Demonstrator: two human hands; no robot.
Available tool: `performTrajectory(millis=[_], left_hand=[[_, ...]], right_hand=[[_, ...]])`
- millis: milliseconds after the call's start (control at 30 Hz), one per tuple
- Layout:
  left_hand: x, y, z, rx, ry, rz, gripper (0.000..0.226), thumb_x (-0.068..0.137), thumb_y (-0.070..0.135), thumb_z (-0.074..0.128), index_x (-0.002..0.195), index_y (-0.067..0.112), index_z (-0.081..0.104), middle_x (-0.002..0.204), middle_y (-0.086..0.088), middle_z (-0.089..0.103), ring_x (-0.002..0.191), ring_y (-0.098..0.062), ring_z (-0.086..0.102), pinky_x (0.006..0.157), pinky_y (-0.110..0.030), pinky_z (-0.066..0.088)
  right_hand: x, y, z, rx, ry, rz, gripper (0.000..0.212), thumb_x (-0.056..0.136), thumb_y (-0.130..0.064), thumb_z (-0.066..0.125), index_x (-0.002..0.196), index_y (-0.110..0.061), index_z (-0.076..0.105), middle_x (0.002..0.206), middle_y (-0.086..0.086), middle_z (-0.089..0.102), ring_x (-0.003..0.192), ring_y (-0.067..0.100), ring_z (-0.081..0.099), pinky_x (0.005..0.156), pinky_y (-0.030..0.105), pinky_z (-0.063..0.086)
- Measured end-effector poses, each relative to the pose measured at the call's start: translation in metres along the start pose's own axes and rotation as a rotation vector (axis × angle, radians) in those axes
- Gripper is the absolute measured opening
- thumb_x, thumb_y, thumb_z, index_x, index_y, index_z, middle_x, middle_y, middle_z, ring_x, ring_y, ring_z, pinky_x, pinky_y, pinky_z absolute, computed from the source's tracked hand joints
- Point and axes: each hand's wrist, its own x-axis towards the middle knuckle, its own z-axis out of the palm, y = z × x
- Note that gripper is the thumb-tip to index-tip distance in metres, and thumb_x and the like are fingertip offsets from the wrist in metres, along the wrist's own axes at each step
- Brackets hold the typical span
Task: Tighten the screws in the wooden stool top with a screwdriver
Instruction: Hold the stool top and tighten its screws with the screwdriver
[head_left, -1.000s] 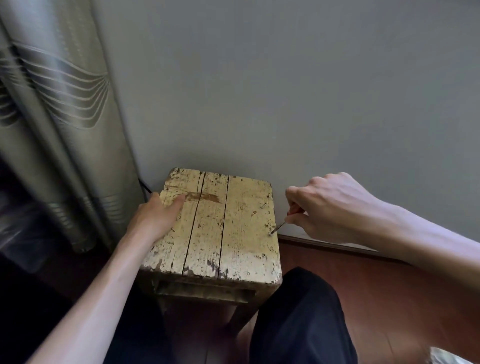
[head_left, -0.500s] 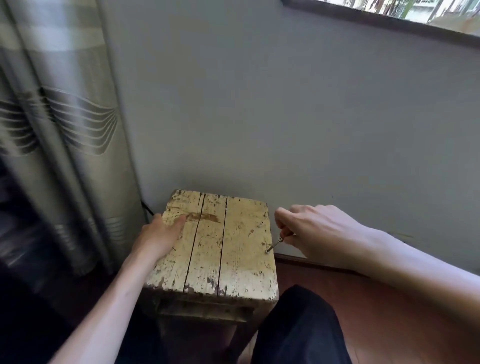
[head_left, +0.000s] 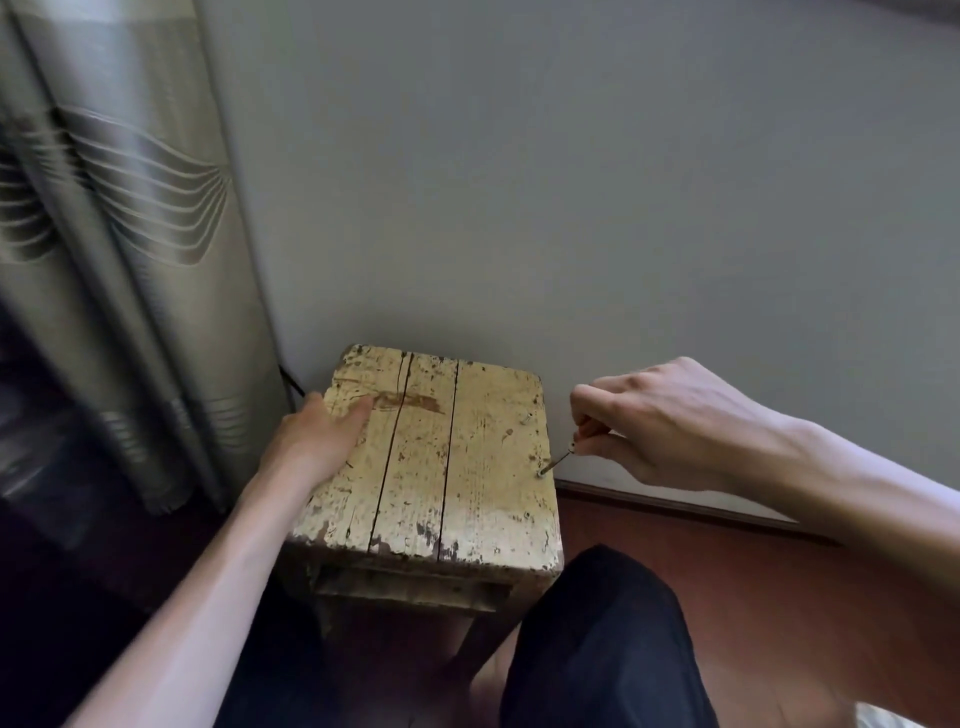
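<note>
The wooden stool top (head_left: 457, 467) stands against the wall (head_left: 571, 182), with the curtain (head_left: 119, 234) to its left and bare floor (head_left: 727, 561) to its right. The left hand (head_left: 317, 441) holds the top's left edge, thumb on top. The right hand (head_left: 670, 421) is off the right edge, gripping the screwdriver (head_left: 558, 461), whose tip meets the top near that edge. A trouser knee (head_left: 597, 639) lies before the near right corner.

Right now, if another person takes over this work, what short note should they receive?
Left hand rests on the left edge of the stool top, thumb on top; its fingers are hidden.
Right hand pinches the screwdriver, tilted, tip on a screw by the right edge.
Done: cannot tell how tight this screw is.
To do: finish it, then check the second screw farther back, which seems raised.
</note>
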Motion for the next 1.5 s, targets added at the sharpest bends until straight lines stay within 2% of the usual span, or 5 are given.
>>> performTrajectory(millis=[300,467,633,967,1500], left_hand=[[0.003,0.000,-0.001,0.017,0.000,-0.006,0.099,0.092,0.082,0.034,0.159,0.010,0.026,0.158,-0.021,0.041,0.141,-0.041,0.044,0.105,-0.048,0.043],[0.000,0.002,-0.003,0.002,-0.010,0.002,0.097,0.094,0.080,0.036,0.161,0.010,0.023,0.161,-0.019,0.038,0.141,-0.039,0.045,0.105,-0.046,0.044],[-0.004,0.004,-0.005,-0.023,-0.023,-0.011,0.097,0.094,0.080,0.035,0.162,0.012,0.022,0.161,-0.018,0.037,0.142,-0.038,0.044,0.107,-0.048,0.043],[-0.002,0.004,-0.002,-0.018,-0.029,-0.023,0.100,0.092,0.082,0.034,0.163,0.014,0.018,0.163,-0.019,0.033,0.145,-0.039,0.041,0.108,-0.050,0.042],[0.000,0.001,-0.002,-0.010,-0.008,-0.003,0.102,0.090,0.085,0.034,0.161,0.012,0.023,0.160,-0.020,0.038,0.142,-0.040,0.044,0.107,-0.049,0.043]], right_hand=[[0.018,-0.019,0.023,0.061,0.100,0.623,0.055,0.110,-0.043,0.033,0.080,-0.012,0.067,0.075,0.000,0.073,0.070,0.033,0.068,0.067,0.036,0.056],[0.019,-0.024,0.009,0.098,-0.050,0.453,0.042,0.102,-0.065,0.041,0.093,-0.025,0.052,0.084,-0.005,0.068,0.071,0.027,0.065,0.057,0.032,0.042],[0.026,-0.018,-0.004,-0.031,-0.162,0.236,0.018,0.100,-0.042,0.053,0.094,-0.025,0.055,0.090,-0.007,0.066,0.076,0.024,0.067,0.063,0.032,0.052],[0.027,-0.003,-0.001,-0.145,-0.235,-0.037,0.031,0.103,-0.042,0.041,0.090,-0.019,0.058,0.082,0.000,0.068,0.074,0.031,0.065,0.060,0.034,0.038],[0.048,0.000,-0.001,0.266,-0.341,0.556,0.045,0.094,-0.042,0.067,0.064,-0.014,0.048,0.068,0.003,0.051,0.060,0.020,0.049,0.050,0.026,0.038]])
